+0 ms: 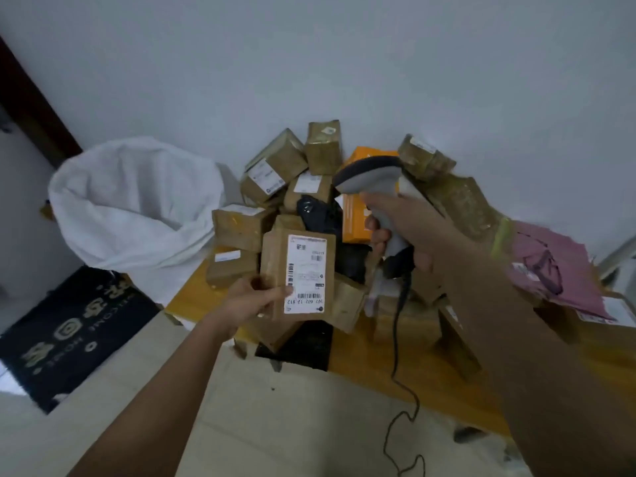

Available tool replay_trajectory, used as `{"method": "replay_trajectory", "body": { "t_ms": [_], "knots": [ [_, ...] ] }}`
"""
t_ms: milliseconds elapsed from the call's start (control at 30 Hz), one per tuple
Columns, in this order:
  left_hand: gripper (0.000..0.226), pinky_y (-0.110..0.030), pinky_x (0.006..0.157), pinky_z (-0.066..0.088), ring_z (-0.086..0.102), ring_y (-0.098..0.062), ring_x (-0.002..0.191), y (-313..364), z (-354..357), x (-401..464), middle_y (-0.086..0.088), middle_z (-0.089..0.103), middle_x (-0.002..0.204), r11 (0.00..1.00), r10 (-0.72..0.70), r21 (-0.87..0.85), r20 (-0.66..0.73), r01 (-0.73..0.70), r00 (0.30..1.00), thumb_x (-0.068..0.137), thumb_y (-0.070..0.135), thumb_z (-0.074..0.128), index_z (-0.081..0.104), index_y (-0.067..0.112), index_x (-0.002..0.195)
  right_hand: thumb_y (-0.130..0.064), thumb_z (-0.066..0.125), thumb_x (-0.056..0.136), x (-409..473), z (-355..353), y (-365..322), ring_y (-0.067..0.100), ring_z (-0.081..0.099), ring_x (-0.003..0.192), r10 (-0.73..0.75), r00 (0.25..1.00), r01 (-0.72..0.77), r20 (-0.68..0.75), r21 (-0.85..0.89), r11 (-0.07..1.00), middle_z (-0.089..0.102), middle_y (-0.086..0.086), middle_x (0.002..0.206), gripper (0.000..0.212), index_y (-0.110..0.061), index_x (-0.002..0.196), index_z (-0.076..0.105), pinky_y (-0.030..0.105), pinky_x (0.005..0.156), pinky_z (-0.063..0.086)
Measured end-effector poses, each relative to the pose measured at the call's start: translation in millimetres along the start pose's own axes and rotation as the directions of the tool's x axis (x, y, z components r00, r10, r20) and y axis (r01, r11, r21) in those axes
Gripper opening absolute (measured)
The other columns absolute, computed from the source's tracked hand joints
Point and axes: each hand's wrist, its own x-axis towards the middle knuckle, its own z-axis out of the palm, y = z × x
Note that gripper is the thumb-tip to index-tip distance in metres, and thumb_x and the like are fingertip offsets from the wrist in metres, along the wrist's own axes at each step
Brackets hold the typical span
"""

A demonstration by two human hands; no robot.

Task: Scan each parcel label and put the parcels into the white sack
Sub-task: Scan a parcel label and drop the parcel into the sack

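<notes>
My left hand (249, 299) grips a brown cardboard parcel (275, 256) by its lower left corner, thumb on the white barcode label (305, 273) that faces me. My right hand (406, 225) holds a grey handheld scanner (370, 175) by its handle, head pointing left, above and to the right of the parcel. The scanner's black cable (399, 325) hangs down to the floor. The white sack (134, 204) stands open at the left, beside the pile.
A heap of brown taped parcels (292, 160) lies on a low wooden table (430, 376) against the white wall, with an orange box (358, 218), black bags and a pink mailer (550, 270) at the right. A dark doormat (69, 332) lies on the floor at the left.
</notes>
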Motion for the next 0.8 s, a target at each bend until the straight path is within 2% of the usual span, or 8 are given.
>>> {"method": "replay_trajectory", "body": {
  "t_ms": [133, 233, 300, 400, 500, 633, 700, 800],
  "knots": [
    [0.031, -0.028, 0.073, 0.052, 0.068, -0.016, 0.095, 4, -30, -4, 0.001, 0.073, 0.105, 0.98, -0.055, -0.194, -0.075, 0.04, 0.996, 0.079, 0.04, 0.077, 0.06, 0.027, 0.101, -0.039, 0.063, 0.092, 18, 42, -8, 0.011, 0.039, 0.044, 0.005, 0.996, -0.013, 0.084, 0.088, 0.996, 0.05, 0.002, 0.062, 0.025, -0.017, 0.096, 0.052, 0.024, 0.043, 0.038],
    [0.04, -0.032, 0.079, 0.053, 0.068, -0.019, 0.097, 11, -53, 5, -0.001, 0.074, 0.104, 0.97, -0.084, -0.238, -0.125, 0.053, 0.989, 0.079, 0.044, 0.075, 0.063, 0.021, 0.109, -0.037, 0.064, 0.092, 37, 64, -13, 0.011, 0.039, 0.044, -0.002, 0.997, -0.008, 0.081, 0.128, 0.992, 0.049, 0.002, 0.061, 0.026, -0.014, 0.094, 0.05, 0.022, 0.042, 0.037],
    [0.048, -0.031, 0.075, 0.055, 0.07, -0.021, 0.095, 20, -68, 14, -0.001, 0.075, 0.101, 0.957, -0.096, -0.284, -0.134, 0.055, 0.986, 0.08, 0.047, 0.074, 0.065, 0.015, 0.114, -0.033, 0.067, 0.091, 54, 74, -17, 0.01, 0.041, 0.044, -0.052, 0.998, 0.046, 0.037, 0.148, 0.988, 0.051, 0.002, 0.061, 0.026, -0.011, 0.093, 0.052, 0.022, 0.043, 0.039],
    [0.045, -0.037, 0.079, 0.058, 0.069, -0.026, 0.099, 40, -82, 29, -0.007, 0.075, 0.106, 0.923, -0.064, -0.385, -0.123, 0.012, 0.99, 0.083, 0.048, 0.069, 0.068, 0.016, 0.115, -0.028, 0.07, 0.089, 82, 81, -22, 0.01, 0.043, 0.044, -0.095, 0.994, 0.102, -0.051, 0.174, 0.979, 0.057, 0.004, 0.065, 0.023, -0.009, 0.085, 0.058, 0.025, 0.045, 0.041],
    [0.049, -0.054, 0.093, 0.053, 0.067, -0.037, 0.105, 67, -94, 52, -0.016, 0.07, 0.114, 0.787, -0.01, -0.615, -0.088, -0.047, 0.996, 0.085, 0.038, 0.069, 0.058, 0.018, 0.127, -0.03, 0.072, 0.088, 114, 87, -29, 0.009, 0.045, 0.045, -0.114, 0.989, 0.131, -0.095, 0.194, 0.972, 0.07, 0.005, 0.079, 0.026, -0.009, 0.1, 0.063, 0.025, 0.045, 0.043],
    [0.077, -0.054, 0.07, 0.058, 0.066, -0.05, 0.098, 114, -109, 92, -0.026, 0.055, 0.129, 0.566, 0.051, -0.818, -0.091, -0.104, 0.995, 0.073, 0.027, 0.077, 0.039, 0.024, 0.14, -0.038, 0.076, 0.082, 155, 97, -50, 0.011, 0.047, 0.053, -0.118, 0.986, 0.143, -0.121, 0.221, 0.965, 0.07, 0.017, 0.108, 0.039, -0.009, 0.104, 0.063, 0.026, 0.052, 0.047],
    [0.082, -0.053, 0.069, 0.059, 0.065, -0.051, 0.101, 132, -112, 110, -0.027, 0.051, 0.133, 0.514, 0.093, -0.849, -0.091, -0.126, 0.991, 0.072, 0.024, 0.08, 0.036, 0.029, 0.141, -0.042, 0.077, 0.08, 168, 104, -58, 0.011, 0.047, 0.052, -0.126, 0.986, 0.147, -0.113, 0.204, 0.968, 0.069, 0.018, 0.1, 0.049, -0.006, 0.11, 0.062, 0.027, 0.052, 0.046],
    [0.093, -0.058, 0.08, 0.056, 0.064, -0.048, 0.106, 147, -109, 132, -0.026, 0.052, 0.134, 0.499, 0.131, -0.859, -0.059, -0.117, 0.99, 0.065, 0.02, 0.087, 0.035, 0.028, 0.141, -0.042, 0.08, 0.076, 189, 114, -62, 0.009, 0.047, 0.047, -0.133, 0.987, 0.15, -0.09, 0.222, 0.963, 0.062, 0.003, 0.07, 0.058, -0.002, 0.114, 0.062, 0.025, 0.048, 0.045]
  ]
}}
